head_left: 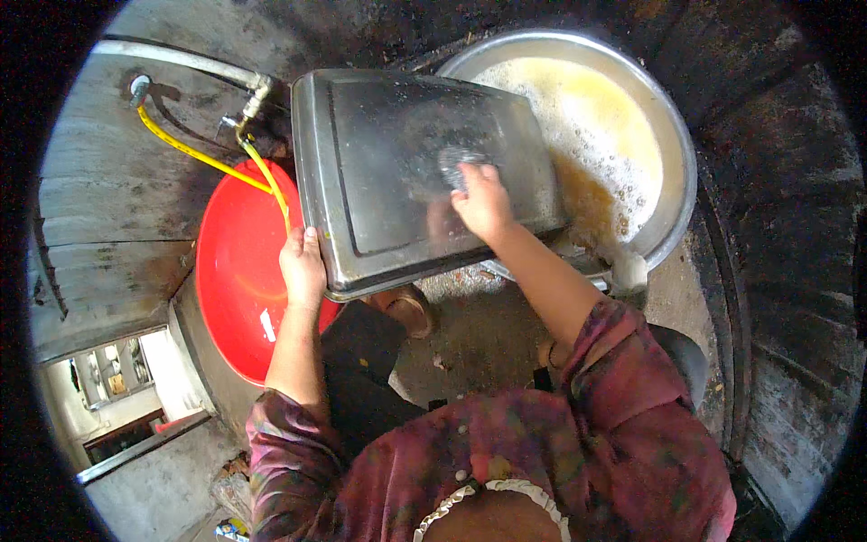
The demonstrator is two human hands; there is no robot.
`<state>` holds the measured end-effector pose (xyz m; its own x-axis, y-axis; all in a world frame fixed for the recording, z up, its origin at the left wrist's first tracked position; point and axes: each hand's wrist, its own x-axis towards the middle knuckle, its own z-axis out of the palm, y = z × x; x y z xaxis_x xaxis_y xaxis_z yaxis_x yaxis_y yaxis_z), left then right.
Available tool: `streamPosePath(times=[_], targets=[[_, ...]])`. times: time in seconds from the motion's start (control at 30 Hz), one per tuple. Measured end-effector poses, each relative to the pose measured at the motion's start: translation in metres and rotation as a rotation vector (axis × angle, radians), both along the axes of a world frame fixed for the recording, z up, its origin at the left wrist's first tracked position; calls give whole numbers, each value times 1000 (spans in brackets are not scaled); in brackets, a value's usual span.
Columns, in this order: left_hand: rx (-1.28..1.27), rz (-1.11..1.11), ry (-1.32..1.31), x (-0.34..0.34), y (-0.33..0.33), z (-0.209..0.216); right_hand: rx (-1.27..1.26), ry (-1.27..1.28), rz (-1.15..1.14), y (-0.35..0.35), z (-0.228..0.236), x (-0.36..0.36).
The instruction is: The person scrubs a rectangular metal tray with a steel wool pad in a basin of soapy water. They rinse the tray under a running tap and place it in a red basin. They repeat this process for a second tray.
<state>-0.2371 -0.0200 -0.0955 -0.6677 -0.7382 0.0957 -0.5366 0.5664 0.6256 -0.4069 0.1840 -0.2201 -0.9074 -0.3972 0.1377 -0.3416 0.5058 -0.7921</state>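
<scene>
A large rectangular metal pan [384, 212] is tilted, its broad flat face toward me, with its right end over a round metal basin [679, 135] of foamy, yellowish water. My left hand [303, 264] grips the pan's left edge near the lower corner, thumb on the rim. Against the pan's darkened middle, my right hand [485, 204] presses a silvery scrubber [459, 168], which looks like steel wool and is blurred by motion. Part of that hand's fingers is hidden by the scrubber.
A red plastic tub [237, 298] stands at the left, partly behind my left forearm. A yellow hose [185, 155] runs from a brass tap under a white pipe [181, 59] down toward the tub. Dark, stained walls close in around. Beside the basin's near rim is a pale object [629, 273].
</scene>
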Motion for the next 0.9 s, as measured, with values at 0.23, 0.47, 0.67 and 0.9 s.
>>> streamPosePath(times=[0.23, 0.47, 0.67, 0.9], targets=[[-92, -177, 120, 10, 11, 27, -307, 325, 254, -25, 126, -18], [-133, -364, 173, 18, 34, 56, -620, 556, 83, 15, 212, -113], [-169, -458, 185, 15, 37, 62, -993, -536, 520, 62, 237, -167], [37, -326, 300, -37, 56, 76, -879, -47, 351, 36, 235, -119]])
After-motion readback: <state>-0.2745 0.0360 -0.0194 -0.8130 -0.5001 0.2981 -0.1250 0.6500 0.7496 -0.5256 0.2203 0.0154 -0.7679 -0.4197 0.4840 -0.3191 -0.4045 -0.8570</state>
